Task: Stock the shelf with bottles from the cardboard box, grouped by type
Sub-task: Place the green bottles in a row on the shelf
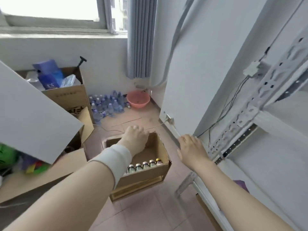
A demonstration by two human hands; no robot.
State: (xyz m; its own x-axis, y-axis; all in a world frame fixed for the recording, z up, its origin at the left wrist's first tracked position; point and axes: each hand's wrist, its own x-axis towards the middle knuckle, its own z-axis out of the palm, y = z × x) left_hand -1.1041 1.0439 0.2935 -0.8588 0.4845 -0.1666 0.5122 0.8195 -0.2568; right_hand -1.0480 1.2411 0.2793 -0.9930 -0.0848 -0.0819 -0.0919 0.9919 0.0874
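Left hand (135, 137) reached down over open cardboard box (160, 169) on tiled floor (143, 214), fingers curled downward above box's far end, nothing visibly held; how far curled, could not tell. White wrap (115, 161) around left wrist. Right hand (191, 150) spread flat, palm down, fingers apart, empty, just beside lower edge of white metal shelf (266, 130) at right, near box's right side. Row of small bottles (144, 165) stood upright along box's near wall, silver caps on most, one gold cap (158, 159) at right end; rest of box interior looked bare where visible. Shelf frame perforated, thin wires (230, 104) hanging along it. Further back: cluster of clear plastic water bottles (106, 104) on floor against wall, pink basin (138, 99) just beside them. Larger cardboard box (70, 95) at left with blue items (49, 75) inside. Grey curtain (141, 37) beside window (55, 12).
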